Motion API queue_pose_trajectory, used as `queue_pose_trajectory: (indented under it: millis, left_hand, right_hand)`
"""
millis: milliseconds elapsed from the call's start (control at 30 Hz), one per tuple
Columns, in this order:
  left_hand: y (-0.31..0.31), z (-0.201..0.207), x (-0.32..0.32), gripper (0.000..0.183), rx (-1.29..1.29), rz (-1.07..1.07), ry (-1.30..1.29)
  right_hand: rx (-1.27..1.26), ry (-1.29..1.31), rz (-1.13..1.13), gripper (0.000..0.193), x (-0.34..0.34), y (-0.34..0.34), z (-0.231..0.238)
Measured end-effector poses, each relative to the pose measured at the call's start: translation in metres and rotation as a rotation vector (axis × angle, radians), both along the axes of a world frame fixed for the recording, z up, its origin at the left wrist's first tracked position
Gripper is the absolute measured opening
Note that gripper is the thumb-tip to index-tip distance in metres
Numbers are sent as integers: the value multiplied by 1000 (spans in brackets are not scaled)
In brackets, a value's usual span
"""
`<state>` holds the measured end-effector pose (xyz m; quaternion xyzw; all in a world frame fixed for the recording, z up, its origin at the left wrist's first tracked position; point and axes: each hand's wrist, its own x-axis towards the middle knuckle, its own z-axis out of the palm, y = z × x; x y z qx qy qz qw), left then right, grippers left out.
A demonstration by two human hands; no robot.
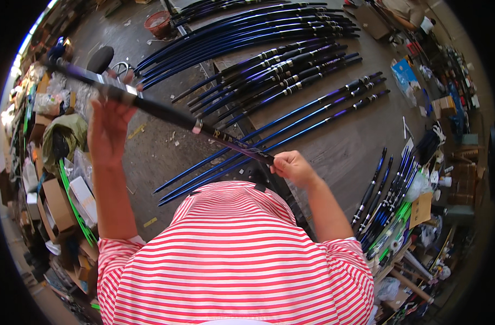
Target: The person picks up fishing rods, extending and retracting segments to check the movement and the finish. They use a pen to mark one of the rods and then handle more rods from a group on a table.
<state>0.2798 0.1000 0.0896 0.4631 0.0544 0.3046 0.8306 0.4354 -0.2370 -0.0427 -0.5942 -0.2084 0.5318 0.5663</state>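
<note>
A dark fishing rod [166,115] with a silver reel seat slants across in front of me, its blurred far end up at the left. My left hand [111,130] is closed round it just below the reel seat, palm turned up. My right hand [293,168] grips the rod's lower right end, where purple trim shows on the black. Beneath this rod, several long blue rods [290,140] lie slanting over the table edge. Beyond them rests a bunch of black rods with silver fittings [282,67], and farther back a row of curved blue rods [215,43].
Another bundle of rods [385,189] lies at the right, beside green sticks and a cardboard piece [420,210]. Boxes [58,208] and plastic bags crowd the left. A red bucket [158,24] and a dark round stool seat [100,58] stand farther off. A person [404,12] is at the far right.
</note>
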Motion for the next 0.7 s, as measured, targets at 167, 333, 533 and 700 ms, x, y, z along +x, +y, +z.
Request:
queue_pose_trajectory:
  millis: [167,333,533,700]
  left_hand:
    - [-71,-26,31,33,25,10,265]
    - [-159,-69,45,53,-849,-627,402]
    - [-132,-73,40,47,-190,-439,593]
    - [-92,-126,-4,57,530,-93,952]
  right_hand:
    - [496,-198,-191,44,-25,48,45]
    - [732,-393,-366,42,-32,86,80]
    - [599,-683,-311,22,-29,85,94]
    - [682,-353,-747,28,3,65,105]
